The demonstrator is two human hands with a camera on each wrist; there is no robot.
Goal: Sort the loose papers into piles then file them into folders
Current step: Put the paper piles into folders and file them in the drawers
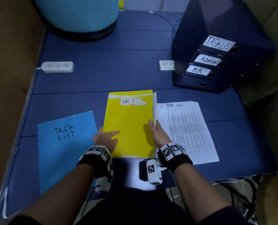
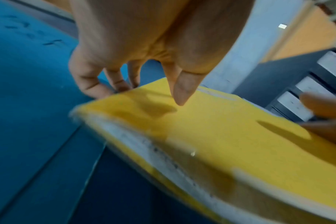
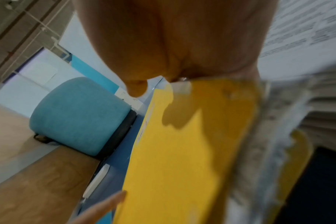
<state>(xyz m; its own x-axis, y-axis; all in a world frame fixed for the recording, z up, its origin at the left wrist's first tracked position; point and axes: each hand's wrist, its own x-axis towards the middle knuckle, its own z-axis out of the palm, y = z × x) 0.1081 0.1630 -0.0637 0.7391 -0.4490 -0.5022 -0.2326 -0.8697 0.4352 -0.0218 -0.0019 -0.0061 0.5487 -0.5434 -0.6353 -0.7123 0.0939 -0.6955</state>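
Both hands pinch the yellow folder by its long sides, left hand, right hand, file box off to the far right.

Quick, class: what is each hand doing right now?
Left hand: grips the left edge of the yellow "HR 1" card folder.
Right hand: grips its right edge.

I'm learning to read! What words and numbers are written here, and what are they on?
"HR 1": white label on the yellow folder.
"TASK LIST": handwritten on the blue folder.
"TASK LIST": heading of the printed sheet; its small print is too tiny to read.
"TASKLIST": top label on the drawer box.
"ADMIN": second label.
"H.R.": third label.
The bottom drawer shows no label.
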